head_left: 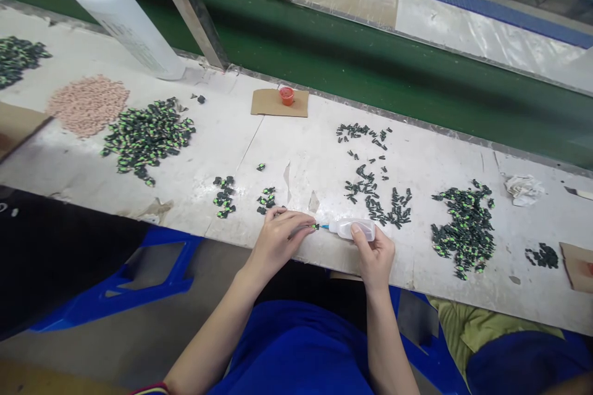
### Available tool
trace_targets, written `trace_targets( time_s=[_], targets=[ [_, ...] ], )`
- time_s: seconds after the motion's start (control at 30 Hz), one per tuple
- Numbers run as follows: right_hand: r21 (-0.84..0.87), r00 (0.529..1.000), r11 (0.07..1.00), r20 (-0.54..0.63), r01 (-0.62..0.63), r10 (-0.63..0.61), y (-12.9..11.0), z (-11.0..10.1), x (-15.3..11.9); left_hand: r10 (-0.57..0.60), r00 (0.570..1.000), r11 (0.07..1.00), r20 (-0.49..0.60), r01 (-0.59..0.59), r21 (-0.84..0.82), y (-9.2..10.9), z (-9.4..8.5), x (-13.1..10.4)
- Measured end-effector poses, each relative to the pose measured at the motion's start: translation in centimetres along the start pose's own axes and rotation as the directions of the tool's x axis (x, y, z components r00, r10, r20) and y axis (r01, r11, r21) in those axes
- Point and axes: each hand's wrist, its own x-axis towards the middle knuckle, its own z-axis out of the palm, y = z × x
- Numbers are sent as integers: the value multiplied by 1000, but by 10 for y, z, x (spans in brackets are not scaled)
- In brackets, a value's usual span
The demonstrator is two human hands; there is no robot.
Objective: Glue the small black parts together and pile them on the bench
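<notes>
Pinched at the fingertips of my left hand point(280, 236) is a small black-and-green piece point(315, 226). My right hand point(376, 259) is closed around a small clear squeeze bottle point(341, 228) lying nearly level. The bottle's thin blue tip points left and meets or almost meets the piece; the exact contact is too small to tell. Just beyond my left hand are a small cluster of similar black-and-green pieces point(266, 199) and another cluster point(225, 197). Loose slim black parts point(377, 207) lie on the white table point(306, 142) beyond the bottle.
Larger heaps of black-and-green pieces lie left point(148, 134) and right point(464, 228). A pink heap point(88, 105) and tall white bottle point(130, 31) stand at left. A red cup point(286, 96) rests on cardboard point(264, 103). Crumpled tissue point(524, 189) lies right. People sit on both sides.
</notes>
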Motion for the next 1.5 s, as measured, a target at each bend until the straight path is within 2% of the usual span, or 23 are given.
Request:
trace_targets(
  time_s=[0.27,0.87,1.07,1.27,1.33,1.5],
  targets=[
    [3,999,1000,-43,-3,3,0,0,0,5,1000,1000,28,-5,9,1,-2,0],
    [-18,1000,1000,-3,10,-10,-1,0,1,-21,1000,1000,17,20,16,3,-2,1],
    [-6,998,1000,-52,25,-25,1,0,-1,-62,997,998,54,61,20,3,-2,1],
    [253,969,960,-241,119,-56,11,-3,0,-13,999,996,48,8,93,-1,-3,2],
    [249,975,958,-202,140,-90,5,4,2,3,998,990,59,-12,141,-1,-3,3],
    [191,983,967,37,170,-180,-14,39,12,74,995,979,69,-86,187,2,-6,0]
  ],
)
